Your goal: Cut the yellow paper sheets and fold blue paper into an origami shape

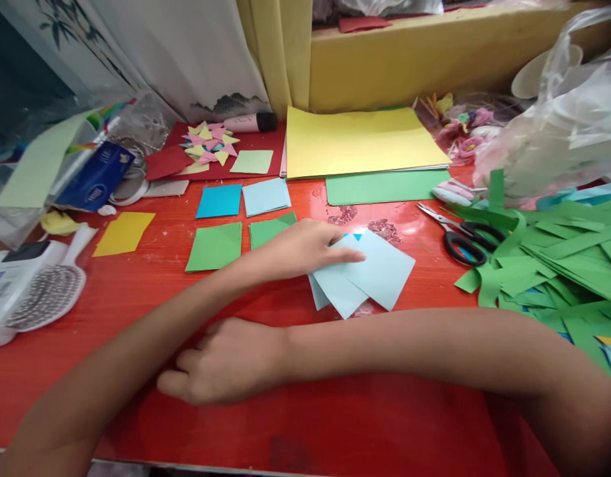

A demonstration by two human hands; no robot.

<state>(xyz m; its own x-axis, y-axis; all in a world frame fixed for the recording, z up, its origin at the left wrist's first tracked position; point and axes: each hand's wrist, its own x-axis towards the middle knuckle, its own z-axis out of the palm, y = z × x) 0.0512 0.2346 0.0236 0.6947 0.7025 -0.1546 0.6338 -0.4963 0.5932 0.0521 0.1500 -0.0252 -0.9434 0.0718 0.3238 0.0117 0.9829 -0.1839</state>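
Observation:
My left hand (305,248) reaches in from the lower left, and its closed fingers hold the corner of a small fan of light blue paper squares (369,271) lying on the red table (335,424). A darker blue piece peeks out just under the fingertips. My right hand (226,361) comes across from the right and rests on the table close to my left forearm. Its fingers are loosely curled, and nothing shows in them.
Green squares (214,246), blue squares (219,201) and a yellow piece (124,233) lie to the left. Yellow sheets (359,140) and a green sheet (384,187) are behind. Black-handled scissors (459,235) sit beside a heap of green strips (558,258). A hairbrush (42,298) lies far left.

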